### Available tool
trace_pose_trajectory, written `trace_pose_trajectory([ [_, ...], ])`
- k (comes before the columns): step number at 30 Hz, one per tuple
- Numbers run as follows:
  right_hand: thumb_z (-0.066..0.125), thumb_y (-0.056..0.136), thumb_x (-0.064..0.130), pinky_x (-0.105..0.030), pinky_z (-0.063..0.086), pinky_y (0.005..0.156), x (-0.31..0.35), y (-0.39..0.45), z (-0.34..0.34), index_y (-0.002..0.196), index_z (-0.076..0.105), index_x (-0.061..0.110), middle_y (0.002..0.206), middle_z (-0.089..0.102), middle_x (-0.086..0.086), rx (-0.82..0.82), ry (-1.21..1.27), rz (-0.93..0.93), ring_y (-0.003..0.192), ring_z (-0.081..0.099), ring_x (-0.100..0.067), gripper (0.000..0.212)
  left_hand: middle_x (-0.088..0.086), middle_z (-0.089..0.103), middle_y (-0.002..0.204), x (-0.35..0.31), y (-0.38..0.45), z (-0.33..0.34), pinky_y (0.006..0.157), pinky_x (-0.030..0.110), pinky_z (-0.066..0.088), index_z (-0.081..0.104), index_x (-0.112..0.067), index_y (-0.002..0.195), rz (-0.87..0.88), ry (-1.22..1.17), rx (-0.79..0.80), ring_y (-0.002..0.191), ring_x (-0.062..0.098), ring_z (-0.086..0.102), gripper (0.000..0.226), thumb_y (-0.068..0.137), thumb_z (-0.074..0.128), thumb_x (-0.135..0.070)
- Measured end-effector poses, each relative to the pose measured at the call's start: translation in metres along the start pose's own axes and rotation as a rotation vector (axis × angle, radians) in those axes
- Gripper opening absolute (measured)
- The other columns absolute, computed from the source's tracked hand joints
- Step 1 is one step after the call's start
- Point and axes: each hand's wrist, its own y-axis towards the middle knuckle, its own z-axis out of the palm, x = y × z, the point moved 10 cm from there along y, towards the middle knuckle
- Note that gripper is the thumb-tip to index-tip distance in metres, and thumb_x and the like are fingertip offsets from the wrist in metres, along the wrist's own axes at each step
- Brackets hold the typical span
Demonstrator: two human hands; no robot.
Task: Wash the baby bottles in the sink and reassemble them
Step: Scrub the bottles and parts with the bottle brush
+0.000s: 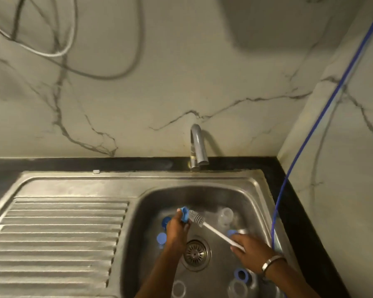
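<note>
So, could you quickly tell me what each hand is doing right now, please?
Left hand: closed, gripping a blue bottle part over the sink.
Right hand: closed, holding the bottle brush by its white handle.

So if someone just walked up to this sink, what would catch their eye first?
Probably the two hands over the sink basin: the left hand holds a blue bottle part while the right hand works a white bottle brush against it. Next, the blue hose running down the right wall.
</note>
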Motion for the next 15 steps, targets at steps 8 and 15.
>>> trace_pose_trajectory([
  [8, 0.047, 0.093, 0.030, -0.029, 0.047, 0.071, 0.041, -0.003, -0.007, 0.095, 0.060, 0.021, 0.087, 0.066, -0.002, -0.050, -0.091, -0.098, 0.084, 0.061, -0.022, 0.016, 0.016, 0.066, 0.090, -0.032, -0.039, 0.013, 0.066, 0.027, 0.058, 0.067, 0.001, 0.098, -0.031, -0.037, 0.234, 0.071, 0.022, 0.071, 0.030, 0.098, 0.050, -0.024],
  [15, 0.043, 0.099, 0.024, -0.025, 0.039, 0.046, 0.050, -0.009, 0.020, 0.095, 0.066, 0.019, 0.058, 0.051, 0.005, 0.073, 0.152, -0.103, 0.047, 0.048, -0.015, 0.024, 0.020, 0.067, 0.097, -0.043, -0.051, 0.009, 0.077, 0.031, 0.057, 0.064, 0.005, 0.107, -0.007, -0.056, 0.299, 0.084, 0.026, 0.068, 0.033, 0.100, 0.047, -0.022],
])
